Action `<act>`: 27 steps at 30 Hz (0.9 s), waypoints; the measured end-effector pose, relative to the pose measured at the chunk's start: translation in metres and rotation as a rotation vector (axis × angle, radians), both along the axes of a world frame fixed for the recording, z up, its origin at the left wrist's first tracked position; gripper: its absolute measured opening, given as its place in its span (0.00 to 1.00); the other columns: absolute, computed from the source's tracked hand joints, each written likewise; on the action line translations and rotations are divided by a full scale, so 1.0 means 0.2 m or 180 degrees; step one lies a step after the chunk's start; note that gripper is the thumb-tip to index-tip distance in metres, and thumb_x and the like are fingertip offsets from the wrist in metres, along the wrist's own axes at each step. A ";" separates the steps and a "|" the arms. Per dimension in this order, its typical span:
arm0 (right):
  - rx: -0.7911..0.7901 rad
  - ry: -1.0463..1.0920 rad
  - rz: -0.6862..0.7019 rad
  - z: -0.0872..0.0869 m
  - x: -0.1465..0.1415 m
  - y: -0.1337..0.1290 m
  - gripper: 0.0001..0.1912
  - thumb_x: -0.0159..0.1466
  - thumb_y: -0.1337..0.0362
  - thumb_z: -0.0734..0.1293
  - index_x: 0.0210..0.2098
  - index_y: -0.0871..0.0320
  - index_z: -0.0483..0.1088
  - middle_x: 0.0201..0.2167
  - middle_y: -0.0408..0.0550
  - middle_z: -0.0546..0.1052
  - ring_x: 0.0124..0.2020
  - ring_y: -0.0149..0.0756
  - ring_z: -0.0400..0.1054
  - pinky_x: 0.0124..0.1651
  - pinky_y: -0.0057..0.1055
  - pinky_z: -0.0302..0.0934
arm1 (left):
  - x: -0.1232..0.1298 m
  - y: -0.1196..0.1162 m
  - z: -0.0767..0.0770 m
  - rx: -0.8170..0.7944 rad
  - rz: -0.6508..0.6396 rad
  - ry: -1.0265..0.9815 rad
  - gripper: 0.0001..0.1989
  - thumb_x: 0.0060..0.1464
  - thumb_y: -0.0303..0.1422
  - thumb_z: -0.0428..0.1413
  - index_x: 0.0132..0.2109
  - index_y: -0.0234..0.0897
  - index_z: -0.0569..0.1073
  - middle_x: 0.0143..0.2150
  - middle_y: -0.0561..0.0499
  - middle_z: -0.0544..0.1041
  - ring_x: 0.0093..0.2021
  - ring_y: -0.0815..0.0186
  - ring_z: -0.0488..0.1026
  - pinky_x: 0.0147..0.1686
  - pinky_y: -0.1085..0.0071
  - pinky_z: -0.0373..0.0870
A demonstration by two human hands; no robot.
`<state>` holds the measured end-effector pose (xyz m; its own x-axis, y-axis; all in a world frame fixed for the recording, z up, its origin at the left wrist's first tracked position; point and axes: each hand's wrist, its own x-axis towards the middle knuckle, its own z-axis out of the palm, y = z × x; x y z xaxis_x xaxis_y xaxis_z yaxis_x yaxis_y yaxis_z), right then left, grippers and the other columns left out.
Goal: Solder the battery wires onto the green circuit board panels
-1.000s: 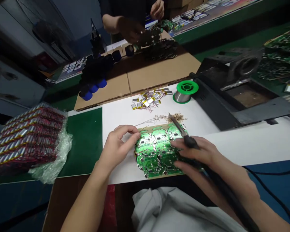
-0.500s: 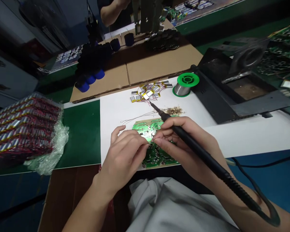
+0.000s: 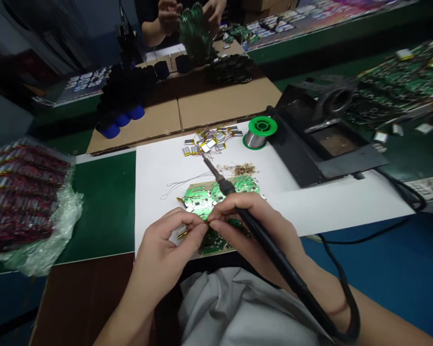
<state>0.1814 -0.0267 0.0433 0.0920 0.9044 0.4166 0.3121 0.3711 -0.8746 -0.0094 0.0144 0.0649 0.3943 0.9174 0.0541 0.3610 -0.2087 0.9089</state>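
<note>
Over the green circuit boards point(image 3: 198, 203), my left hand point(image 3: 171, 242) pinches something too small to make out; a small yellow-edged battery shows just beside its fingers. My right hand point(image 3: 248, 226) holds a black soldering iron point(image 3: 274, 252) across the palm, its tip pointing up and left toward small silver batteries point(image 3: 211, 143). The thumb and forefinger of that hand meet the left fingertips at the near part of the boards. Thin wires point(image 3: 180, 182) lie on the white sheet behind the boards, beside brown crumbs point(image 3: 244, 169).
A green solder spool point(image 3: 256, 132) stands by a black metal stand point(image 3: 321, 144) at right. Bundled batteries in bubble wrap point(image 3: 25, 202) sit at left. Cardboard point(image 3: 216, 106) with black and blue rolls lies behind. Across the table, a person's hands point(image 3: 169, 17) hold boards.
The view has shifted, and both hands sit lower over the boards. More of the boards and a battery beside my left hand now show. The other person's hands are now more visible.
</note>
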 end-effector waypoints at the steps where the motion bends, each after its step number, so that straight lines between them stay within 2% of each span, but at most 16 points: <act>1: -0.0030 -0.0076 -0.0052 0.00 0.03 0.00 0.12 0.70 0.68 0.70 0.51 0.48 0.71 0.41 0.43 0.82 0.40 0.33 0.81 0.44 0.28 0.77 | -0.01 0.00 -0.01 0.0058 0.0054 0.0064 0.07 0.63 0.28 0.60 0.35 0.43 0.80 0.33 0.54 0.79 0.34 0.66 0.75 0.32 0.72 0.72; 4: -0.0097 -0.0018 -0.0642 -0.02 0.16 0.02 0.16 0.71 0.65 0.69 0.58 0.49 0.73 0.41 0.46 0.85 0.40 0.36 0.82 0.46 0.33 0.78 | -0.06 0.01 -0.05 0.0256 0.0200 0.0223 0.07 0.63 0.30 0.61 0.36 0.44 0.81 0.35 0.53 0.80 0.35 0.65 0.76 0.33 0.71 0.72; 6: -0.0202 0.0077 -0.1174 -0.05 0.28 0.03 0.18 0.72 0.61 0.69 0.60 0.51 0.74 0.36 0.45 0.85 0.36 0.37 0.82 0.45 0.36 0.79 | -0.09 0.02 -0.08 0.0257 0.0238 0.0242 0.06 0.64 0.31 0.61 0.38 0.44 0.83 0.36 0.52 0.81 0.37 0.64 0.77 0.34 0.71 0.73; 8: -0.0381 0.0007 -0.1502 -0.11 0.39 0.05 0.19 0.70 0.58 0.71 0.59 0.51 0.77 0.31 0.43 0.83 0.31 0.36 0.80 0.41 0.37 0.78 | -0.11 0.02 -0.10 0.0215 0.0284 0.0214 0.06 0.64 0.32 0.61 0.39 0.45 0.83 0.37 0.51 0.81 0.38 0.63 0.78 0.35 0.71 0.74; 9: -0.0479 -0.0088 -0.1567 -0.15 0.43 0.06 0.18 0.68 0.57 0.72 0.57 0.50 0.79 0.31 0.42 0.83 0.31 0.36 0.79 0.42 0.37 0.77 | -0.11 0.02 -0.12 0.0210 0.0315 0.0191 0.06 0.64 0.32 0.61 0.39 0.45 0.83 0.37 0.51 0.82 0.39 0.63 0.79 0.35 0.71 0.75; 12: -0.0746 -0.0212 -0.1646 -0.24 0.49 0.07 0.13 0.65 0.56 0.73 0.48 0.49 0.83 0.35 0.44 0.83 0.39 0.39 0.80 0.46 0.37 0.75 | -0.10 0.02 -0.15 0.0245 0.0394 0.0135 0.05 0.64 0.32 0.62 0.40 0.46 0.83 0.38 0.52 0.81 0.39 0.64 0.79 0.33 0.72 0.75; 15: -0.0910 -0.0101 -0.1811 -0.28 0.48 0.08 0.11 0.63 0.56 0.74 0.43 0.50 0.85 0.37 0.46 0.85 0.42 0.41 0.81 0.48 0.38 0.74 | -0.08 0.01 -0.17 0.0248 0.0451 0.0092 0.05 0.65 0.32 0.62 0.40 0.45 0.83 0.38 0.52 0.81 0.38 0.65 0.78 0.27 0.75 0.71; 18: -0.0907 -0.0077 -0.1867 -0.27 0.46 0.08 0.11 0.61 0.55 0.75 0.41 0.50 0.85 0.41 0.47 0.86 0.45 0.43 0.81 0.53 0.41 0.74 | -0.06 0.00 -0.18 0.0174 0.0545 0.0001 0.04 0.64 0.33 0.62 0.40 0.44 0.83 0.38 0.51 0.80 0.38 0.65 0.78 0.25 0.75 0.68; 22: -0.0897 -0.0082 -0.1761 -0.26 0.45 0.08 0.10 0.61 0.57 0.74 0.41 0.49 0.85 0.42 0.47 0.86 0.46 0.43 0.81 0.55 0.40 0.74 | -0.05 -0.01 -0.18 0.0070 0.0749 -0.0062 0.05 0.64 0.34 0.62 0.39 0.43 0.83 0.39 0.50 0.80 0.40 0.64 0.77 0.29 0.74 0.70; 27: -0.0862 -0.0108 -0.1718 -0.27 0.45 0.09 0.10 0.61 0.57 0.74 0.42 0.48 0.85 0.41 0.46 0.85 0.45 0.43 0.81 0.53 0.39 0.73 | -0.06 0.01 -0.19 0.0248 0.0515 -0.0040 0.04 0.65 0.32 0.62 0.40 0.45 0.83 0.39 0.52 0.81 0.39 0.66 0.78 0.31 0.76 0.72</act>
